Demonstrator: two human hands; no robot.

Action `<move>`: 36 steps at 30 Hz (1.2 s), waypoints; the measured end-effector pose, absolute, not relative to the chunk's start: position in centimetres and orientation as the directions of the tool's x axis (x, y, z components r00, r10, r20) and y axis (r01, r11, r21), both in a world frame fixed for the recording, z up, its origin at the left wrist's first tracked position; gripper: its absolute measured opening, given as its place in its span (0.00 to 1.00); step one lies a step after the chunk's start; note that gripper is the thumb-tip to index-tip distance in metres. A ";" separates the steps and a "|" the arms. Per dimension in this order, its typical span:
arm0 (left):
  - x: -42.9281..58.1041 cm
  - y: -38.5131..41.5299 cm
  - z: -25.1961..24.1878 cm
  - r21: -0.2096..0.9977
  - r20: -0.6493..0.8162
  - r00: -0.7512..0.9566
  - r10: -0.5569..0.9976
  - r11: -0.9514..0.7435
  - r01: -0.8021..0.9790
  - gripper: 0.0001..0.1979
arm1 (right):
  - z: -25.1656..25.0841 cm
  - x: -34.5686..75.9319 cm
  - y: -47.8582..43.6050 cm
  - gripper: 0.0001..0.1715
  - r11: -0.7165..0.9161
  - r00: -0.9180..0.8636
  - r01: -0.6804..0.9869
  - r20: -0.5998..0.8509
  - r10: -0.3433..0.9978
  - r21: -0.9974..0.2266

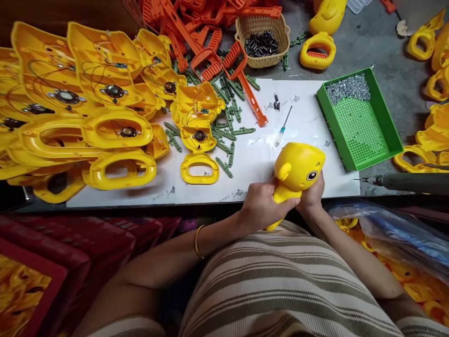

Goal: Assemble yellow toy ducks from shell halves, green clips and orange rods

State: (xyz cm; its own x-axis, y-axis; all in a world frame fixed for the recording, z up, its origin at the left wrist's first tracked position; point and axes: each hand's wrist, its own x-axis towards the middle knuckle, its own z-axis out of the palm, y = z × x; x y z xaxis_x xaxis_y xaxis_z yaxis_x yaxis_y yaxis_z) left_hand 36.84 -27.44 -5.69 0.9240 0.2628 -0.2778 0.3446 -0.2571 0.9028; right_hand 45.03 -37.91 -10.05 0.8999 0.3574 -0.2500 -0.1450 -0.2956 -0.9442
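A yellow plastic toy animal (298, 169) with a round ear and a painted eye stands at the near table edge. My left hand (261, 205) is closed round its lower left side. Closed on its right side, below the eye, is my right hand (313, 194). Both hands grip the toy over my lap. A small screwdriver (283, 127) with a clear handle lies on the white sheet (252, 159) just beyond the toy. An open yellow half shell (198, 122) with a speaker and wires lies to the left.
A heap of yellow half shells (77, 112) fills the left. Green strips (224, 126) and orange parts (210, 32) lie behind. A wicker basket (280, 29) holds dark pieces; a green tray (380, 110) holds screws. An electric screwdriver (407, 181) rests at right. Red crates (56, 262) stand below left.
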 end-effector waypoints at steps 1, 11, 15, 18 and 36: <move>36.9 -27.5 -5.9 0.892 -0.281 0.924 0.261 -0.283 0.351 0.18 | -10.4 45.2 -38.1 0.44 -0.296 0.910 -0.143 -0.244 0.336 -0.944; 37.0 -24.4 -5.0 0.967 -0.252 0.929 0.271 0.114 0.229 0.37 | -8.2 43.8 -37.0 0.43 0.025 0.899 -0.385 -0.369 0.238 -0.922; 37.4 -24.0 -4.1 0.974 -0.214 0.915 0.342 0.150 0.172 0.38 | -5.8 44.6 -36.5 0.39 0.106 0.821 -0.522 -0.465 0.333 -0.846; 37.5 -24.4 -4.2 0.975 -0.218 0.930 0.297 0.100 0.196 0.40 | -4.2 46.0 -36.6 0.43 0.068 0.799 -0.536 -0.480 0.363 -0.841; 35.6 -26.0 -7.1 0.894 -0.446 0.887 0.117 0.090 0.438 0.24 | -5.4 46.4 -37.0 0.44 -0.069 0.779 -0.511 -0.496 0.384 -0.857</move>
State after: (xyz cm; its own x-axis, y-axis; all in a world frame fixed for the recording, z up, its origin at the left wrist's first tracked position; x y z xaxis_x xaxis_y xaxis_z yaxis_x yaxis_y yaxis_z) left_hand 35.56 -25.98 -7.11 0.8872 0.1169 -0.4463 0.4380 0.0903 0.8944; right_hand 46.39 -36.96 -5.41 0.7791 0.3839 -0.4956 -0.5110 -0.0689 -0.8568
